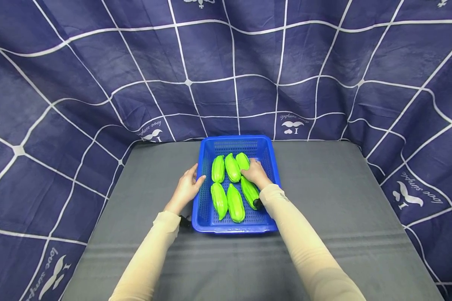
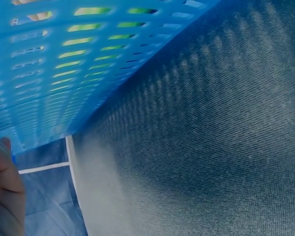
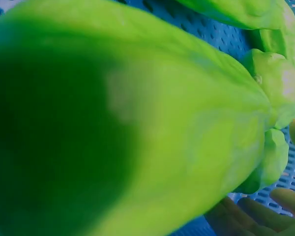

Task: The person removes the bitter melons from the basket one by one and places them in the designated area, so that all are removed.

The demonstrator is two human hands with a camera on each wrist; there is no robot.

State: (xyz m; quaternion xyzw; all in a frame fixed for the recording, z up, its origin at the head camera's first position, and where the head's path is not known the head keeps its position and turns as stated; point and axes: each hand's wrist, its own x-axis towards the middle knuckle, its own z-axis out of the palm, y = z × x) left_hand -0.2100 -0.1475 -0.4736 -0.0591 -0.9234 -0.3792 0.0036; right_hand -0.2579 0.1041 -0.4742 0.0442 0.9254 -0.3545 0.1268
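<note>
- Navy curtain, gridded with white lines, hangs at the back and down both sides.
- Grey table runs up to it.
- Blue basket, slotted, sits on the table between both forearms, its longer sides running away from the person.
- Left hand: outside the basket's left wall, thumb at the rim and spread from the fingers. It has no vegetable; whether the fingers bear on the wall is unclear.
- Right hand: inside the basket, thumb and fingers parted about the near end of the far right vegetable. I cannot tell whether it grasps or merely straddles it.
- Far right vegetable: in the basket's far row, just ahead and left of the right hand. Its long axis points away from the person, far end leaning slightly left, so the right hand meets it roughly end-on. The left hand is well apart, with the far left vegetable and far middle vegetable between.
- Near right vegetable: slants beside the right wrist; near left vegetable and near middle vegetable complete that row.
- Black object at the right wrist, the smallest thing.
</note>
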